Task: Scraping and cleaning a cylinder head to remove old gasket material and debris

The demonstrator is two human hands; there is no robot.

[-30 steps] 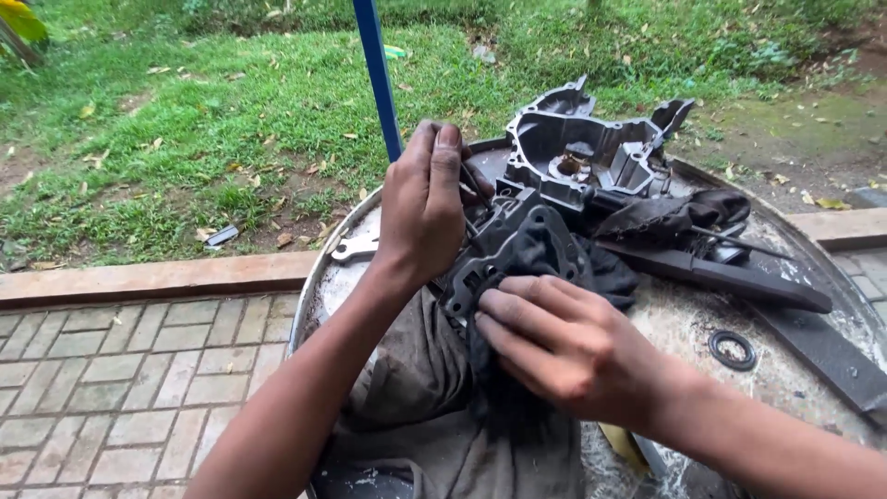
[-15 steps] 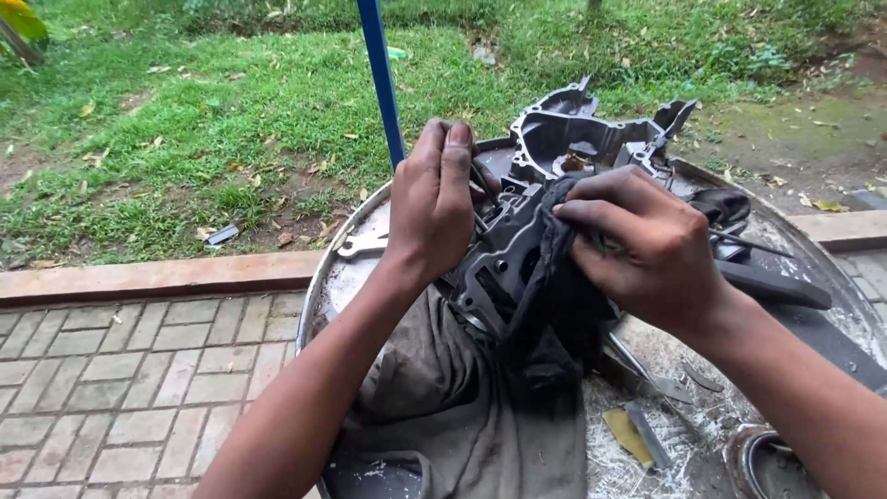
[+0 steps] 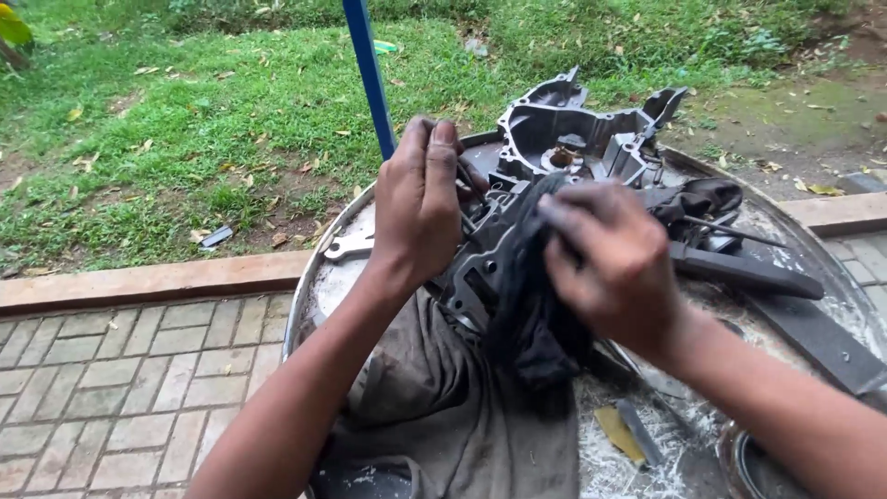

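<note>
My left hand [image 3: 420,199] grips the upper edge of a grey metal engine casing half [image 3: 471,273] and holds it tilted above a round metal table [image 3: 314,286]. My right hand [image 3: 614,263] presses a dark rag [image 3: 531,305] against the face of that casing. The rag hangs down below my fingers and hides much of the part. A second, larger grey casing [image 3: 573,139] lies on the table just behind both hands.
A grey cloth [image 3: 443,416] drapes over the table's near edge. A spanner [image 3: 346,245] lies at the left rim. Black bars [image 3: 748,268], another dark rag [image 3: 702,199] and a yellow scrap [image 3: 619,432] lie on the right. A blue pole [image 3: 370,74] rises behind. Grass and brick paving surround.
My right hand has moved with the rag from low on the casing up to its upper part, then slid down across its face. My left hand has kept its grip.
</note>
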